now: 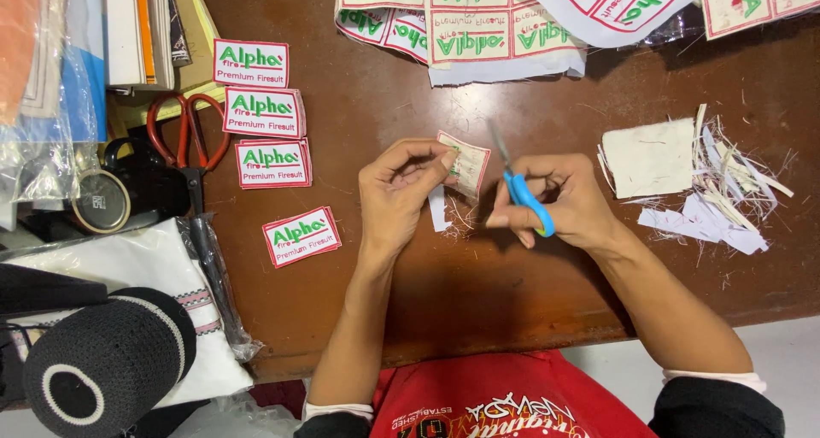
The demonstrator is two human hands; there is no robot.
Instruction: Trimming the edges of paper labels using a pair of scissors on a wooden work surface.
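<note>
while our left hand pinches a small white embroidered cloth patch with a red border above the brown wooden table, our right hand grips blue-handled scissors beside it. four trimmed patches lie to the left, and white fabric offcuts sit to the right.

A brown wooden table holds everything. Big red scissors lie on it. Just right of the scissors sit four cut white patches with red edges and green letters. Far right of the scissors lie uncut patch sheets, and beyond them a plain white cloth square touching a heap of white scraps.
</note>
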